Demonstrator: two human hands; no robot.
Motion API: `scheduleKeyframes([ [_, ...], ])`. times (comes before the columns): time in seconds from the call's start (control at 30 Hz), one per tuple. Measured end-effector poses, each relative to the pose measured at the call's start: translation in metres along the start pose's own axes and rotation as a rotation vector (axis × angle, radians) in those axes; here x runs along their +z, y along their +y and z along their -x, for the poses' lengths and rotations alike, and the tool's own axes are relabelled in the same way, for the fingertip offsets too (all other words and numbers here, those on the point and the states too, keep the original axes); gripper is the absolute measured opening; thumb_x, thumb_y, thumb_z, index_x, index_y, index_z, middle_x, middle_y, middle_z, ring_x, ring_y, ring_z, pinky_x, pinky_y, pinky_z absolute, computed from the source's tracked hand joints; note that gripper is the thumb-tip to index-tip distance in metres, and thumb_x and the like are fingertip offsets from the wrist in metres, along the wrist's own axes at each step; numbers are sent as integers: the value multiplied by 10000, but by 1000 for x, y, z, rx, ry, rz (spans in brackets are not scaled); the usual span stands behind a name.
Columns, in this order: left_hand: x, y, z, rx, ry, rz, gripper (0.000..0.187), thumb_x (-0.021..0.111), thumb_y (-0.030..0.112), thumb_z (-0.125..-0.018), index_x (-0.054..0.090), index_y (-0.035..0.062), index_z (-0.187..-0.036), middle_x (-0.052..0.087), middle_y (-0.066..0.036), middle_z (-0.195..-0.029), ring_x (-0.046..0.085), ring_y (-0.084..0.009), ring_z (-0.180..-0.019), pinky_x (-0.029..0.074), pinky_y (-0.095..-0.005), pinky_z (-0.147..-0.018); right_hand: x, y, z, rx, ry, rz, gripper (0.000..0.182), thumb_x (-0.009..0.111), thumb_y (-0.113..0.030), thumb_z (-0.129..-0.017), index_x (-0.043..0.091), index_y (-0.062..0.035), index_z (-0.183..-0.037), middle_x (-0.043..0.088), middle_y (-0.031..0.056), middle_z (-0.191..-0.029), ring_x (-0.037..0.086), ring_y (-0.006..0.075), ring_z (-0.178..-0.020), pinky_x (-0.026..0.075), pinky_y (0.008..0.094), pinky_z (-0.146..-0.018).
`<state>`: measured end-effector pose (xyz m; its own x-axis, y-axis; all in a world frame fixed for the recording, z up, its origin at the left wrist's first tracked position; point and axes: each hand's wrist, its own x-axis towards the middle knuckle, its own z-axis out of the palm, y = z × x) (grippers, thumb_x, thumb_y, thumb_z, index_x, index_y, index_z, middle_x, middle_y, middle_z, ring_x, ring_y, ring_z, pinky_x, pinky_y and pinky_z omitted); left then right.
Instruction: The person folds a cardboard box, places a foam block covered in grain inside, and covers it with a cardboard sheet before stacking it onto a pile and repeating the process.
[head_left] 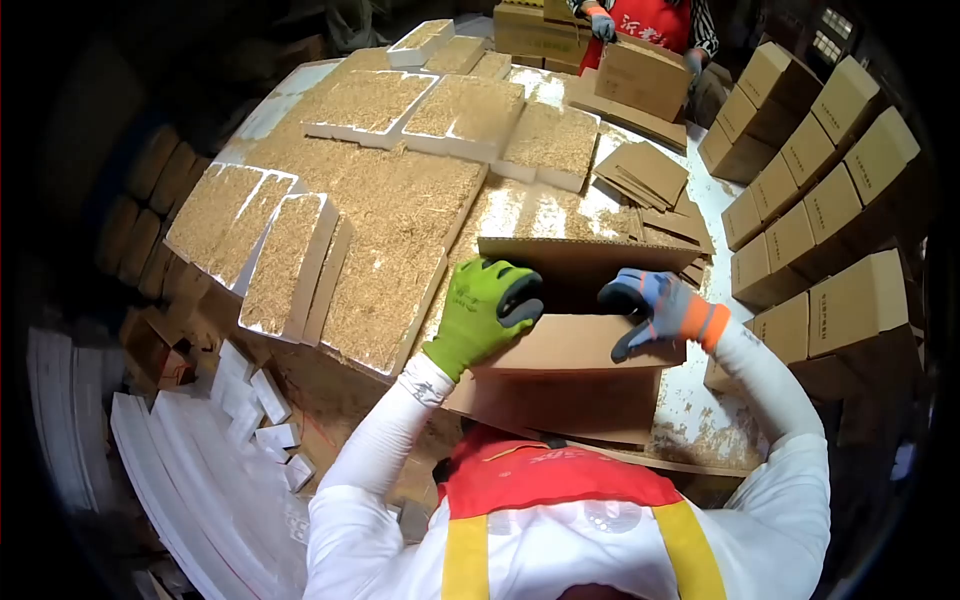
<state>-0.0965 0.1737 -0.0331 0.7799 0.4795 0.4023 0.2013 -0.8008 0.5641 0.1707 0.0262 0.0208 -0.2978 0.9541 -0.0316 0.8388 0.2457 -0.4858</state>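
An open cardboard box [575, 345] stands on the table in front of my body, and its inside is dark. My left hand [485, 310], in a green glove with grey fingertips, grips the box's left side, fingers bent over the upper edge. At the right end, my right hand [655, 308], in a blue-grey glove with an orange cuff, closes over the near wall, with its thumb on the outer face. Behind both hands rises the box's far flap [560, 248]. Another brown panel [565, 405] hangs below the near wall, close to my red apron.
White foam trays filled with shavings [365, 103] cover the table's left and far parts. Flat cardboard pieces [643, 175] lie beyond the box. Closed cartons [815, 230] stand in rows at right. Across the table, a co-worker in a red apron [650, 22] handles another carton [643, 78].
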Motion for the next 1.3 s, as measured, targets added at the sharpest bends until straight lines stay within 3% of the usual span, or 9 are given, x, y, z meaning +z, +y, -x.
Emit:
scheduleKeyframes([
  [0.17, 4, 11, 17, 104, 474, -345, 746, 818, 353, -683, 518, 43, -1292, 537, -156, -1242, 481, -371, -1163, 356, -477, -1001, -50, 30, -24, 103, 913, 228, 652, 727, -460, -822, 543, -49, -1293, 598, 152, -1198, 600, 291, -1044, 475, 364, -916],
  [0.3, 38, -5, 31, -483, 516, -255, 908, 780, 478, -747, 413, -49, -1390, 449, -215, -1428, 440, -364, -1273, 346, -440, -1044, 45, 26, 33, 294, 183, 420, 857, 555, -508, -883, 114, -239, -1567, 90, 175, -1611, 140, 472, -1439, 172, 643, -1109],
  [0.37, -1, 3, 24, -885, -74, 561, 750, 720, 564, -784, 606, -47, -1202, 671, -197, -1115, 625, -303, -1037, 468, -385, -876, 27, 31, 47, 461, 309, 311, 845, 628, -583, -834, 352, -99, -1470, 337, 191, -1501, 300, 422, -1347, 213, 541, -1108],
  [0.47, -6, 33, 33, -739, 59, 249, 752, 712, 597, -768, 641, -55, -1135, 691, -210, -839, 693, -296, -799, 513, -377, -730, -4, 55, 95, 1157, -220, -497, 891, 345, -821, -842, 567, -24, -1174, 644, 180, -852, 656, 229, -682, 512, 356, -557],
  [0.6, -10, 50, 67, -39, 338, 77, 981, 831, 508, -672, 454, -81, -1360, 611, -287, -1197, 655, -349, -1069, 527, -375, -880, -6, 0, 130, 757, -383, -1588, 1094, 249, -912, -753, 196, -162, -1547, 440, 203, -1452, 609, 402, -1104, 555, 558, -807],
  [0.7, -5, 43, 77, 272, 325, 4, 935, 815, 531, -672, 506, -103, -1286, 541, -274, -1317, 550, -397, -1220, 449, -441, -1015, 83, -4, 140, 810, 210, -1423, 947, 609, -694, -804, 328, -82, -1470, 473, 151, -1422, 564, 339, -1190, 508, 534, -933],
  [0.87, -39, -5, 94, -742, -42, 1309, 939, 514, 637, -892, 19, 210, -1567, 409, -141, -1490, 539, -298, -1232, 474, -471, -944, 215, 30, 157, 571, 543, -608, 686, 666, -308, -897, 329, -71, -1446, 511, 112, -1372, 534, 275, -1208, 455, 425, -1021],
  [1.03, -18, 7, 104, -617, -234, -35, 514, 560, 394, -897, 518, -7, -1215, 667, -241, -875, 658, -398, -820, 515, -461, -779, 182, 136, 158, 924, 317, -40, 496, 656, -192, -880, 472, -16, -1306, 556, 146, -1271, 579, 289, -1142, 480, 388, -973],
  [1.3, -9, 2, 110, -675, -60, 35, 564, 575, 429, -887, 507, -63, -1154, 657, -202, -808, 663, -378, -744, 531, -462, -695, 64, 1, -334, 52, -1, -341, 657, 652, -436, -907, 455, -48, -1399, 523, 159, -1393, 505, 267, -1280, 401, 365, -1061],
])
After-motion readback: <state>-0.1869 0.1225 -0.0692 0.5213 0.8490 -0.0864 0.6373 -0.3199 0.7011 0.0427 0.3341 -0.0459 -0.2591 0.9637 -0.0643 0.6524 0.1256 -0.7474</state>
